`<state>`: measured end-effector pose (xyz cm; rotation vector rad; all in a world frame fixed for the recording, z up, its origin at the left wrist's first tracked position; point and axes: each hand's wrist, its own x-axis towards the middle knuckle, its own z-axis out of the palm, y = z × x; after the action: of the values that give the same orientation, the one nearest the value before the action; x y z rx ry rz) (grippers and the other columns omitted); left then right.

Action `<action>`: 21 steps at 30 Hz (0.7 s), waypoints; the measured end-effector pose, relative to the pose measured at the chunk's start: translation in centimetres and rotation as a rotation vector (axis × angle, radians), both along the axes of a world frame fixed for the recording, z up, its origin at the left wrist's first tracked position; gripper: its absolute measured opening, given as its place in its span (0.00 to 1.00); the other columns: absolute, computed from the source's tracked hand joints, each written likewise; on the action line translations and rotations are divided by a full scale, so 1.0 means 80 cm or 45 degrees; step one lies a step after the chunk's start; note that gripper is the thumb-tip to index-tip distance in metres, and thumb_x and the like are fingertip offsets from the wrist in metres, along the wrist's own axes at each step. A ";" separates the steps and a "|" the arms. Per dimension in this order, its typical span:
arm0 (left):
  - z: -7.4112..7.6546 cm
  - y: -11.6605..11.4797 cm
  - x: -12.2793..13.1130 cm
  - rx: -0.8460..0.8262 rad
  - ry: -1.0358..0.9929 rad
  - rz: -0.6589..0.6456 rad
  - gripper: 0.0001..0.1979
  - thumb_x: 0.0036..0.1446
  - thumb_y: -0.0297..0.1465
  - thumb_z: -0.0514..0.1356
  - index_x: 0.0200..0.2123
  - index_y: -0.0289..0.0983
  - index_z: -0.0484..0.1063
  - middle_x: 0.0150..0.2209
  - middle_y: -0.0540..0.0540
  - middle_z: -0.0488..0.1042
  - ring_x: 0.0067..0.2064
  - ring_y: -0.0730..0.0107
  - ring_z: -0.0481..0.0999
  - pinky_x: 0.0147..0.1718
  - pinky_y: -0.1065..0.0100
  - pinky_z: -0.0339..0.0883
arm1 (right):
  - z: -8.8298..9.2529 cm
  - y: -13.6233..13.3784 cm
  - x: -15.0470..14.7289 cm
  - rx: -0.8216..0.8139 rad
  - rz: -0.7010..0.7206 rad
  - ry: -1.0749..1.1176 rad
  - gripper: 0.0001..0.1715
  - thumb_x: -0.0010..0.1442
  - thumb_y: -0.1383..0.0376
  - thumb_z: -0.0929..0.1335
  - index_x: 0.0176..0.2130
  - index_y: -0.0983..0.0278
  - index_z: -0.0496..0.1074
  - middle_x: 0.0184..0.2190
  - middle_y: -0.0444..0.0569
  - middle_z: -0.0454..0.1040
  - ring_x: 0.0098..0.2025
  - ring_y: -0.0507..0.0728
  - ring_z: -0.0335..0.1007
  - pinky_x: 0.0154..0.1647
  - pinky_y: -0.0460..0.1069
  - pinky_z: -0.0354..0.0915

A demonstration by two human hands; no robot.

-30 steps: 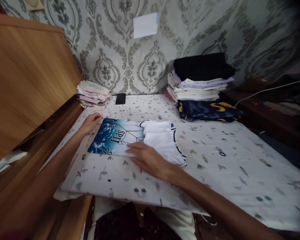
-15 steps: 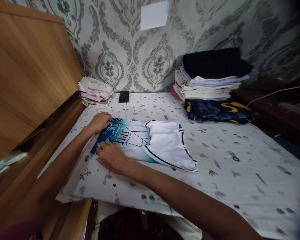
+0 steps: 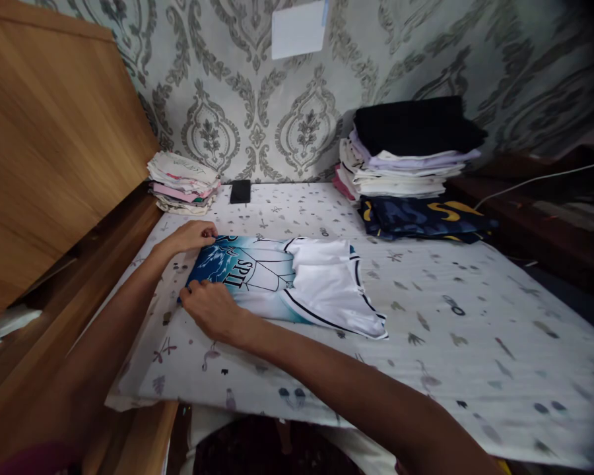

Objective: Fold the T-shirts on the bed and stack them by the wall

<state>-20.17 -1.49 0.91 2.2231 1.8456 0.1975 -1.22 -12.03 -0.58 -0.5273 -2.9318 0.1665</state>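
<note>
A white and teal-blue jersey (image 3: 267, 274) with black lettering and dark trim lies folded lengthwise on the patterned white sheet (image 3: 426, 316). My left hand (image 3: 195, 235) pinches the jersey's far corner at its blue end. At the near corner of that same end, my right hand (image 3: 210, 307) has its fingers curled over the fabric. The white end, with sleeveless openings edged in black, spreads toward the right, touched by neither hand.
Folded clothes (image 3: 183, 181) are stacked at the back left, beside a black phone (image 3: 240, 191). A taller clothes stack (image 3: 410, 152) stands back right, behind a folded navy and yellow garment (image 3: 426, 218). A wooden panel (image 3: 59, 132) rises on the left.
The view has shifted slightly. My right hand has moved a little to the left along the jersey's blue end, and my left hand remains at the far corner.
</note>
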 end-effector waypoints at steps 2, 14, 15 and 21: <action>-0.003 -0.003 0.010 0.071 0.132 -0.036 0.17 0.51 0.37 0.59 0.44 0.39 0.75 0.41 0.44 0.78 0.44 0.56 0.75 0.44 0.61 0.67 | -0.002 0.001 0.000 -0.001 0.000 0.009 0.15 0.67 0.75 0.60 0.49 0.70 0.71 0.45 0.59 0.77 0.44 0.61 0.75 0.35 0.54 0.72; -0.011 -0.008 0.041 0.486 0.595 0.095 0.16 0.60 0.23 0.49 0.45 0.38 0.74 0.47 0.33 0.74 0.53 0.45 0.70 0.49 0.50 0.63 | -0.018 -0.001 0.000 0.001 -0.026 0.108 0.13 0.67 0.74 0.60 0.46 0.68 0.71 0.43 0.57 0.76 0.43 0.62 0.74 0.34 0.53 0.71; -0.010 -0.010 0.039 0.516 0.592 0.085 0.16 0.60 0.23 0.49 0.45 0.38 0.74 0.47 0.33 0.74 0.53 0.46 0.70 0.49 0.50 0.63 | -0.018 -0.001 0.000 -0.005 -0.031 0.109 0.14 0.67 0.74 0.60 0.47 0.68 0.71 0.43 0.57 0.76 0.44 0.62 0.74 0.34 0.53 0.71; -0.018 -0.013 0.010 0.385 0.423 0.015 0.16 0.52 0.20 0.52 0.37 0.41 0.77 0.42 0.39 0.75 0.50 0.49 0.71 0.47 0.53 0.64 | -0.014 -0.001 0.001 -0.087 -0.086 0.114 0.16 0.67 0.74 0.59 0.49 0.68 0.71 0.45 0.58 0.77 0.45 0.61 0.75 0.34 0.53 0.72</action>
<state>-19.38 -2.57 -0.55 2.5802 2.1194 0.1210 -1.12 -12.12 -1.67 -0.6113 -2.8259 0.2754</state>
